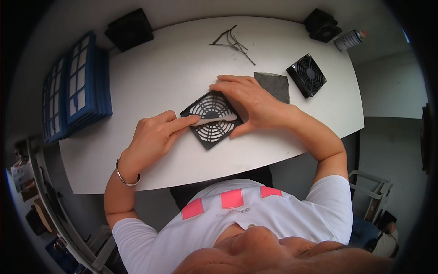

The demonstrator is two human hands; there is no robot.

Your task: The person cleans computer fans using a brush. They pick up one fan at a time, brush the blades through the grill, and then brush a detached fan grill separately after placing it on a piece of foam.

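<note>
My left hand [154, 137] grips a pale, slim brush [214, 120] that looks like a toothbrush, with the index finger stretched along its handle. Its head lies across a square black plastic fan filter cover [207, 138] with a round slotted grille. My right hand [251, 99] holds that cover at its right side, fingers over the far corner and thumb at the near right edge. The cover seems to rest on the white table, turned cornerwise. Just beyond my right hand lies a dark grey square filter mat [273, 85], partly hidden by the hand.
A black axial fan with a wire guard [309, 75] sits at the right. Thin dark strips [232, 42] lie at the back. Blue-framed filters [82, 82] stack at the left. Black fan units [130, 30] [321, 25] and a spray can [349, 40] stand along the rear edge.
</note>
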